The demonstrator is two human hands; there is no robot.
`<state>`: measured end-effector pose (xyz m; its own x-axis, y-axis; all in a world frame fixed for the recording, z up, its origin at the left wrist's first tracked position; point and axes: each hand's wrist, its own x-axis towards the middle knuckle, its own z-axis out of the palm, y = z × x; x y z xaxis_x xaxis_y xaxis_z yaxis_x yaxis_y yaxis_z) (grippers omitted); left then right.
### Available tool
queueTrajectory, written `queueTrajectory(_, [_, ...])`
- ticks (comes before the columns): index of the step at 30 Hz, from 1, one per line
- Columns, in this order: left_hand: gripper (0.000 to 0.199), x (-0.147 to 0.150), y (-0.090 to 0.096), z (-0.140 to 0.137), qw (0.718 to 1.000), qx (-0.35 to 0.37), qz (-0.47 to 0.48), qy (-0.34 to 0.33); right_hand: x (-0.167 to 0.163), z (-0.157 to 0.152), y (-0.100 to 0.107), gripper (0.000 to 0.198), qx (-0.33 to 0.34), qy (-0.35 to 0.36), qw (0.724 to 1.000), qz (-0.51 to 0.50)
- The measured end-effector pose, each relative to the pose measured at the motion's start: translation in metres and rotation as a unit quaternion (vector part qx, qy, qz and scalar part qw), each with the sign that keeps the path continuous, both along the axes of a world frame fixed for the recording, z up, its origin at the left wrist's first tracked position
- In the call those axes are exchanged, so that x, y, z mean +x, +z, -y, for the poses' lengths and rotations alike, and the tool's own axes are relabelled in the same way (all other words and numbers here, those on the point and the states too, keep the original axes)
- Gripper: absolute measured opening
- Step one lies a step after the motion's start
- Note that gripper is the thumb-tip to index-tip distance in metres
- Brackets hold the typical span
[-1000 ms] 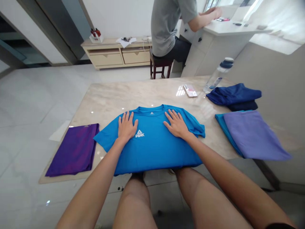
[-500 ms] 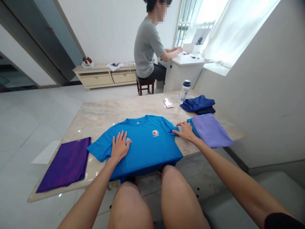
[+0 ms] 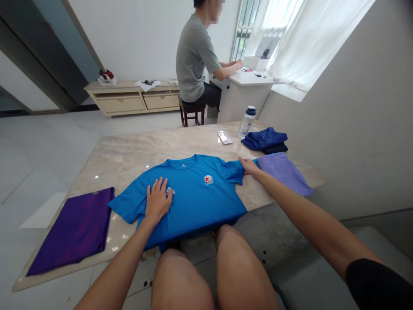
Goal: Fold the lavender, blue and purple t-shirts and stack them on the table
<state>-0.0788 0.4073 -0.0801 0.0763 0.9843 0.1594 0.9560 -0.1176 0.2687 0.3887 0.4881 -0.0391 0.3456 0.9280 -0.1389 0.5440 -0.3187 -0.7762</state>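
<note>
A blue T-shirt (image 3: 190, 198) lies spread front side up on the marble table, its lower part hanging over the near edge. My left hand (image 3: 158, 201) rests flat on its chest, fingers spread, beside a small white logo. At the right sleeve, my right hand (image 3: 251, 167) grips the sleeve's end, thumb on top and the other fingers mostly hidden below. That sleeve is drawn out sideways. Just beyond the right hand lies a folded lilac garment (image 3: 285, 172) with a blue one partly showing under it. Folded purple fabric (image 3: 74, 230) lies at the table's left end.
Dark blue clothes (image 3: 266, 140) are piled at the table's back right, near a water bottle (image 3: 247, 124) and a phone (image 3: 225, 137). Beyond the marble table (image 3: 129, 150), a person (image 3: 196, 60) in grey sits at a white desk (image 3: 250, 79). A wall borders the right side.
My right hand has closed on the sleeve's end, and the bunched sleeve is now straightened outward to the right. My left hand stays flat on the chest. The view has shifted slightly.
</note>
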Motion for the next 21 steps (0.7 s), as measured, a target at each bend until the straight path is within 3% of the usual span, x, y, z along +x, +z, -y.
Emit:
queueTrajectory(4, [0.066,0.002,0.001,0.001,1.000,0.000,0.013,0.002,-0.006,0.012,0.005,0.033,-0.153,0.012,0.988,0.027])
queueTrajectory(10, [0.067,0.003,0.002,0.002,1.000,0.000,0.016,-0.002,-0.022,0.023,0.030,0.026,-0.065,-0.011,0.984,0.164])
queueTrajectory(12, [0.067,0.003,0.002,0.002,1.000,0.003,0.015,-0.003,-0.032,0.027,0.041,0.030,-0.044,0.022,0.958,0.281])
queueTrajectory(15, [0.066,0.004,0.002,0.003,1.000,0.007,0.014,-0.005,-0.053,0.031,0.058,0.037,-0.064,0.091,0.907,0.406])
queueTrajectory(18, [0.066,0.005,0.003,0.003,1.000,0.006,0.014,-0.004,-0.077,0.029,0.071,0.035,-0.094,0.107,0.895,0.424])
queueTrajectory(21, [0.066,0.005,0.004,0.004,1.000,0.005,0.017,-0.003,-0.102,0.019,0.076,0.032,-0.085,0.122,0.925,0.351])
